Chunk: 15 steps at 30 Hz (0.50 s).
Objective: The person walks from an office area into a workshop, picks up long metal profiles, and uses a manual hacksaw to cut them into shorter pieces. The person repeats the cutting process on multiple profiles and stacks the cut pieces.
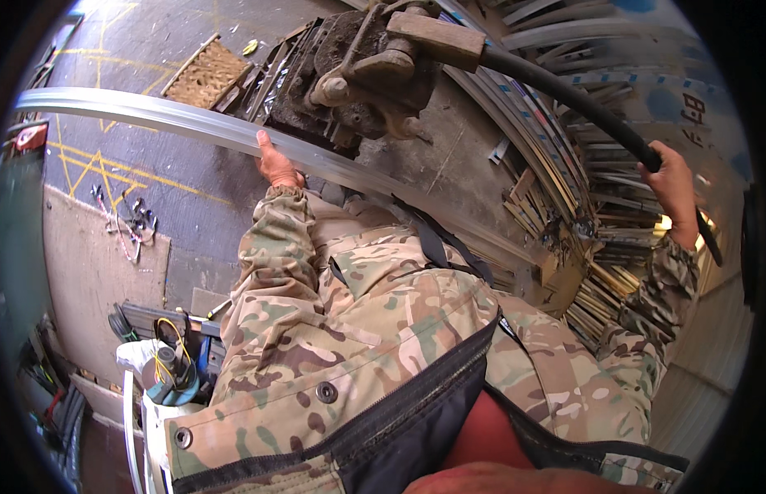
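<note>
Silvery bar (185, 123) is gripped by left hand (279, 163) at ten o'clock. Black lever (581, 96) is clasped by right hand (674, 183) at three o'clock.

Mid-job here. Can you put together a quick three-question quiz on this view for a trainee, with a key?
1. True or false: the left hand is touching the long silvery bar.
2. Multiple choice: what grips the black lever?
A) the left hand
B) the right hand
C) both hands
3. Fill in: the block at the lever's machine end looks made of ____.

Key: 1. True. 2. B. 3. Wood.
</note>
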{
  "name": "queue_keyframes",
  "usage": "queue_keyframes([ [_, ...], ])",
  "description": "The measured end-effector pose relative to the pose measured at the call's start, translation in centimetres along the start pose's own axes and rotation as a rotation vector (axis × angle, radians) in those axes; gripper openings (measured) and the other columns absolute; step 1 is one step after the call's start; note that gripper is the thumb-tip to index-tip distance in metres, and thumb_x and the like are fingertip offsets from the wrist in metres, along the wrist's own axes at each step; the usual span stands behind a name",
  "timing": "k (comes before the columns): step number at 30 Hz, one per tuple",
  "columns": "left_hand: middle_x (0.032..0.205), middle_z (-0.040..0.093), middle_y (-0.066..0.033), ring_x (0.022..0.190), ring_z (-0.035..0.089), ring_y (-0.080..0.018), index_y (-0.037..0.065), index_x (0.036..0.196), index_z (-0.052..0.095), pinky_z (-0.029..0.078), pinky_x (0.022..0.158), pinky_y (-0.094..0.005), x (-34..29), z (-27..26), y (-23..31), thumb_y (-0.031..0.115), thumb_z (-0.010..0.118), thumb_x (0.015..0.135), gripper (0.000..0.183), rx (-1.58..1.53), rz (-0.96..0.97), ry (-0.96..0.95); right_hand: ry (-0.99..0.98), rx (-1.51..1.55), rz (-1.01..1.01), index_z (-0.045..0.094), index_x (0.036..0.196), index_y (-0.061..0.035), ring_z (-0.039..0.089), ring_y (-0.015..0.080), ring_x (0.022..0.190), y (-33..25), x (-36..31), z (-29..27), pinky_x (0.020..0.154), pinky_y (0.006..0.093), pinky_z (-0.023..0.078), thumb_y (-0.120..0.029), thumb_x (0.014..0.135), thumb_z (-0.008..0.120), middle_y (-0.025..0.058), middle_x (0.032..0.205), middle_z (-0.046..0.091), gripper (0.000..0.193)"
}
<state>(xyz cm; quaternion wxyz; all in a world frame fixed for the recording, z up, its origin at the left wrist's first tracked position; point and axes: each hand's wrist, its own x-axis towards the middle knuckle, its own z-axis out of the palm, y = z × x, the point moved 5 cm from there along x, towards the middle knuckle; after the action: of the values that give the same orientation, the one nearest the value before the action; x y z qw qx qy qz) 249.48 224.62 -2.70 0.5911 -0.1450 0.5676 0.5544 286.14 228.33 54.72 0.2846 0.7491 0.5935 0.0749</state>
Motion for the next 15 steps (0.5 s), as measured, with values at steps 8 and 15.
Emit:
queue_keyframes([
  [8, 0.11, 0.058, -0.0118, 0.091, 0.058, -0.0244, 0.002, 0.127, 0.051, 0.051, 0.075, -0.0396, -3.4, -2.3, 1.8, 0.055, 0.058, 0.086, 0.067, 0.148, -0.017, 0.145, 0.088, 0.298, -0.126, 0.059, 0.114, -0.0082, 0.059, 0.0346, 0.102, -5.4, 6.2, 10.8, 0.087, 0.041, 0.047, -0.018, 0.076, 0.071, 0.0159, 0.111, 0.062, 0.041],
  [15, 0.116, 0.057, -0.0115, 0.1, 0.056, -0.0241, -0.002, 0.129, 0.047, 0.048, 0.085, -0.0385, -7.4, 1.3, 0.9, 0.059, 0.053, 0.088, 0.073, 0.111, -0.112, 0.045, -0.228, 0.739, -0.792, 0.051, 0.127, -0.0038, 0.053, 0.0361, 0.115, -30.9, 0.6, 22.6, 0.099, 0.0418, 0.042, -0.03, 0.07, 0.075, 0.0202, 0.122, 0.056, 0.067],
])
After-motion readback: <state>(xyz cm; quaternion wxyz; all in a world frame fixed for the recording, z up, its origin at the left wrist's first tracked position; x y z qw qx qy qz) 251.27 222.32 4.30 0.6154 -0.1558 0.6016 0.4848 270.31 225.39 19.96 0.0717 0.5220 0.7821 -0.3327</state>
